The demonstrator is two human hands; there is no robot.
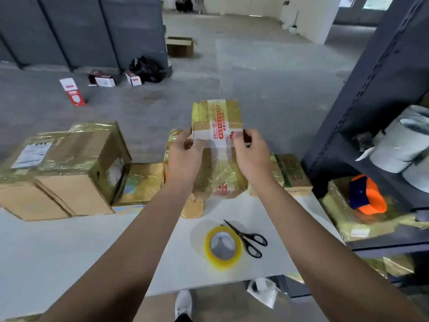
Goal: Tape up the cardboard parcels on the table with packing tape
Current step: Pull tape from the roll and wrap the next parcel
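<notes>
The white table (58, 252) spread below both forearms. A dark metal rack (362, 117) stood to the right of the right hand (250, 152). Its shelf held white rolls (399, 147) and, lower, an orange-and-blue object (366, 196) resting on a yellow-taped bundle (348, 226).

Left of the left hand (185, 156), a cluster of larger taped boxes (92, 159) sat on the table, touching one another.

Between the two hands was the parcel (218, 145), an oblong cardboard box glossy with yellowish tape. Its long axis ran straight away from the person, and the far end was tipped upward past the fingertips. A white band with red print ran along that axis. A pale strip crossed it from hand to hand. It lay over other taped parcels beneath the wrists.

The left hand gripped the parcel's left edge, fingers curled over the top. The right hand pinched the right edge where the pale strip ended, thumb and fingers closed on it.

Nearer the person than the right wrist, a roll of yellowish packing tape (223, 246) lay flat on the table. Black scissors (248, 239) lay just beside it, their blades shut.
</notes>
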